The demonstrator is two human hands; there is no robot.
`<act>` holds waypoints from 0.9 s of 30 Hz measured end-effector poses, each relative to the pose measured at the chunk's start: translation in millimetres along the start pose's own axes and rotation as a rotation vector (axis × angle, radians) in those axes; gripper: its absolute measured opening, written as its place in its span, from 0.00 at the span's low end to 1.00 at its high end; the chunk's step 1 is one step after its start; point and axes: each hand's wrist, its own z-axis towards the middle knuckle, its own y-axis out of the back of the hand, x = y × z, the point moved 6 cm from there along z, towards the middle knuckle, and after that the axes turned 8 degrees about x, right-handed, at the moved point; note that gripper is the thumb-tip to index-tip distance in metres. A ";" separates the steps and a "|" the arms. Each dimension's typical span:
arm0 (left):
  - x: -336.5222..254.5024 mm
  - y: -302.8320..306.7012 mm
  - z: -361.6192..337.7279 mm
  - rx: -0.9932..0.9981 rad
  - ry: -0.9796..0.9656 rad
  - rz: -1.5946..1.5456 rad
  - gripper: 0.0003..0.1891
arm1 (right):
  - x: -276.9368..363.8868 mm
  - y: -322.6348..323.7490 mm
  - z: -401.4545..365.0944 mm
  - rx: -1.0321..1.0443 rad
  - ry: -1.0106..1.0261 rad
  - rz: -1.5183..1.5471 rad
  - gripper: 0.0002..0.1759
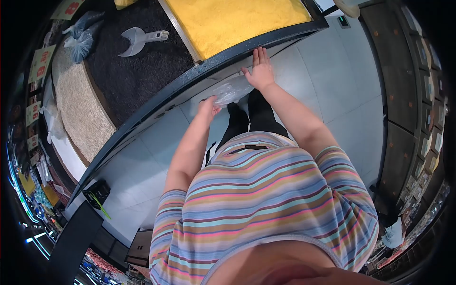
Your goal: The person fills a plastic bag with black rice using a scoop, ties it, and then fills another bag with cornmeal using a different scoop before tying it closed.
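A clear plastic bag (232, 91) stretches between my hands, in front of my legs and below the rim of the grain bins. My left hand (208, 108) is closed on the bag's left end, fingers curled at its edge. My right hand (261, 72) is open, its fingers extended together towards the bin's dark rim (223, 58) and its thumb apart. The bag's right end reaches the palm side of that hand and is partly hidden by it.
Beyond the rim lie bins of yellow grain (237, 26), dark grain (142, 80) and pale grain (78, 95). A clear scoop (138, 41) rests on the dark grain. Bunched plastic bags (81, 40) lie at upper left. Dark cabinets (394, 71) stand along the right.
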 end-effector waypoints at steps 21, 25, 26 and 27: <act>-22.9 -19.1 -3.8 -0.019 -0.044 -0.170 0.13 | 37.9 3.6 -6.7 -0.096 0.243 0.074 0.29; -25.0 -14.5 0.0 -0.040 -0.055 -0.213 0.15 | 72.5 -13.9 -32.3 0.182 0.563 0.240 0.21; -25.8 -13.9 -1.8 -0.033 -0.063 -0.227 0.15 | 75.3 -18.0 -37.2 0.297 0.586 0.306 0.19; -27.6 -13.2 -3.1 -0.025 -0.074 -0.243 0.16 | 77.7 -21.1 -39.2 0.413 0.609 0.370 0.18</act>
